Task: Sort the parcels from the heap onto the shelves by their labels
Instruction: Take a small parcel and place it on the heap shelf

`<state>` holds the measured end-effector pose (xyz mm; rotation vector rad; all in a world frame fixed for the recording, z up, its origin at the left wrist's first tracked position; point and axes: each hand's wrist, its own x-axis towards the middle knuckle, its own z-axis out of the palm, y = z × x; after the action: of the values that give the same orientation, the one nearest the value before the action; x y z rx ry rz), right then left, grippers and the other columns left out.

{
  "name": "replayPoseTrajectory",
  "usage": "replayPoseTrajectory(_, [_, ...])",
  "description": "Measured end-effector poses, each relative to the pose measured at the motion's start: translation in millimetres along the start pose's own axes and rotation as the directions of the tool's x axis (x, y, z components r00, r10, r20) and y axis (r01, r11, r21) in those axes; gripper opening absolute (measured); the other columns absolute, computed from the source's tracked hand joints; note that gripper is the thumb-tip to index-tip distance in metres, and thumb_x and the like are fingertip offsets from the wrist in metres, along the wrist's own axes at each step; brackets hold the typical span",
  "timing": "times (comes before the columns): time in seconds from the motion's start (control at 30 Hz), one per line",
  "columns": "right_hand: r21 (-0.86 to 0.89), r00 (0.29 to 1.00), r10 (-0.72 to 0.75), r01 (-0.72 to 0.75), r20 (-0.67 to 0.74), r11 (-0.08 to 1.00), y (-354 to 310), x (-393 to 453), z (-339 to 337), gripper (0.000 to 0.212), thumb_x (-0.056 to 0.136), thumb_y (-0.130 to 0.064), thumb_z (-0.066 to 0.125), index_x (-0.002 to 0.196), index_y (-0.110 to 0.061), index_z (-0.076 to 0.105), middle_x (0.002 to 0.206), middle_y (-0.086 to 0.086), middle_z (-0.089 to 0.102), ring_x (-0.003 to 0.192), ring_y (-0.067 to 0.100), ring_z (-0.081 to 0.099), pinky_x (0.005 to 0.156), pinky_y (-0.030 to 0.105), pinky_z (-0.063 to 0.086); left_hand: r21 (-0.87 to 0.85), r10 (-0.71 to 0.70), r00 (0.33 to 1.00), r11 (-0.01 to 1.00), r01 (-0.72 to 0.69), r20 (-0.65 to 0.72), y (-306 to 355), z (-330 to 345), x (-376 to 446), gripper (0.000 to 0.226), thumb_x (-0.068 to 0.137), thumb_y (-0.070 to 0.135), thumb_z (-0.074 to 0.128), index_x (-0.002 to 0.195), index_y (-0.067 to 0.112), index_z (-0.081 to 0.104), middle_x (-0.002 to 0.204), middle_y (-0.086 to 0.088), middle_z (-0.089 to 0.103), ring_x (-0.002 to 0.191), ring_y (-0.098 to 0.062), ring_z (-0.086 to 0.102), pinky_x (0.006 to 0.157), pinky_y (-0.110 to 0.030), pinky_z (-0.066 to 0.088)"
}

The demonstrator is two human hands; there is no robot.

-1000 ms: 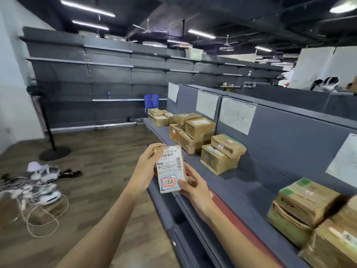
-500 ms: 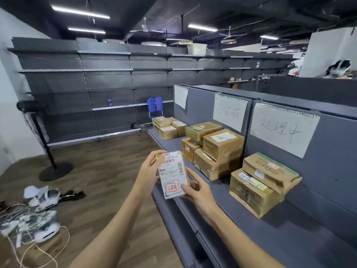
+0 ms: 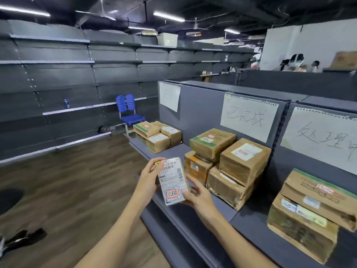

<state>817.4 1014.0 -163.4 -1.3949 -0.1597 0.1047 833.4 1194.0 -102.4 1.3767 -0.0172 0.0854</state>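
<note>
I hold a small parcel (image 3: pixel 172 180) upright in front of me, its white shipping label and a red-framed sticker facing me. My left hand (image 3: pixel 148 176) grips its upper left edge. My right hand (image 3: pixel 197 196) holds its lower right corner from behind. Just beyond it runs the grey shelf (image 3: pixel 257 219). A stack of brown parcels (image 3: pixel 228 163) sits under a handwritten paper sign (image 3: pixel 249 117). Further right, two boxes (image 3: pixel 313 211) lie under another sign (image 3: pixel 320 136). A third group of parcels (image 3: pixel 158 136) sits at the shelf's far end under a sign (image 3: pixel 169 96).
A blue chair (image 3: pixel 129 111) stands past the shelf's end. Grey wall shelving (image 3: pixel 77 78) lines the back, with a bottle (image 3: pixel 66 103) on it. Wooden floor (image 3: pixel 67 190) spreads to the left, dark items (image 3: pixel 23 238) at its lower left. People (image 3: pixel 297 62) are behind the far partition.
My view has moved along the shelf and closer to the stack under the middle sign. Both hands keep the same hold on the small parcel.
</note>
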Motion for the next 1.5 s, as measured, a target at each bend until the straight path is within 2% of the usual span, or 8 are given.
replayPoseTrajectory(0.33, [0.028,0.928,0.131,-0.129,-0.348,0.991,47,61,-30,0.038,0.092,-0.012,0.071,0.128,-0.02,0.06,0.113,0.011,0.075,0.101,0.022,0.074,0.082,0.04,0.062,0.07,-0.219,0.947,0.976,0.208,0.235,-81,0,127,0.012,0.101,0.019,0.057,0.108,0.015,0.066,0.105,-0.016,0.071,0.088,-0.024,0.067,0.078,-0.045,0.055])
replayPoseTrajectory(0.5, [0.054,0.819,0.191,-0.193,-0.542,0.98,76,53,-79,0.029,0.093,-0.007,0.069,0.121,-0.007,0.064,0.107,0.011,0.075,0.089,0.011,0.074,0.069,0.021,0.056,0.223,-0.363,0.884,0.926,0.306,0.295,-133,30,136,0.014,0.099,0.02,0.062,0.11,0.013,0.066,0.103,-0.014,0.072,0.085,-0.022,0.068,0.08,-0.045,0.058])
replayPoseTrajectory(0.63, [0.077,0.726,0.204,-0.205,-0.656,0.976,91,40,-107,0.021,0.091,-0.008,0.072,0.111,-0.011,0.067,0.106,0.014,0.076,0.093,0.016,0.074,0.074,0.023,0.056,0.312,-0.436,0.827,0.889,0.334,0.356,-162,52,140,0.015,0.099,0.018,0.061,0.11,0.008,0.064,0.093,-0.009,0.07,0.067,-0.006,0.067,0.062,-0.022,0.053])
replayPoseTrajectory(0.8, [0.175,0.544,0.233,-0.157,-0.806,0.972,105,23,-119,0.021,0.087,-0.007,0.075,0.107,-0.004,0.069,0.099,0.015,0.077,0.087,0.022,0.074,0.065,0.027,0.054,0.41,-0.504,0.759,0.847,0.34,0.412,-188,65,139,0.018,0.097,0.017,0.064,0.102,0.0,0.059,0.076,-0.006,0.067,0.071,-0.018,0.064,0.081,-0.037,0.055])
replayPoseTrajectory(0.97, [0.144,0.307,0.186,-0.156,-0.933,0.977,109,20,-110,0.014,0.087,-0.018,0.078,0.091,-0.006,0.072,0.084,0.004,0.078,0.077,0.013,0.071,0.065,0.023,0.051,0.552,-0.435,0.765,0.824,0.125,0.476,-208,60,141,0.011,0.098,0.028,0.061,0.101,0.017,0.061,0.102,0.001,0.068,0.09,-0.015,0.066,0.083,-0.034,0.053])
replayPoseTrajectory(1.1, [0.078,0.307,0.137,-0.195,-0.942,0.978,118,21,-100,0.006,0.093,-0.011,0.07,0.097,-0.01,0.075,0.093,0.002,0.079,0.088,0.012,0.075,0.071,0.02,0.056,0.616,-0.349,0.775,0.785,-0.065,0.527,-214,62,149,0.019,0.096,0.039,0.063,0.093,0.02,0.065,0.093,0.007,0.073,0.09,-0.008,0.068,0.083,-0.035,0.056])
replayPoseTrajectory(1.27, [-0.125,0.301,-0.001,-0.393,-0.954,0.911,123,27,-87,0.03,0.095,-0.009,0.066,0.125,-0.009,0.068,0.114,-0.005,0.073,0.095,-0.003,0.065,0.076,0.005,0.051,0.672,-0.315,0.78,0.719,-0.175,0.541,-230,67,156,0.019,0.092,0.051,0.062,0.089,0.032,0.058,0.091,0.014,0.069,0.095,-0.014,0.065,0.09,-0.044,0.053])
replayPoseTrajectory(1.5, [-0.258,0.281,-0.109,-0.574,-0.953,0.777,127,28,-78,0.02,0.099,-0.027,0.062,0.11,-0.017,0.075,0.096,-0.012,0.076,0.086,0.003,0.071,0.071,0.018,0.056,0.705,-0.227,0.788,0.627,-0.331,0.572,-230,67,160,0.03,0.092,0.056,0.058,0.08,0.029,0.057,0.079,0.013,0.063,0.083,-0.007,0.059,0.092,-0.042,0.043])
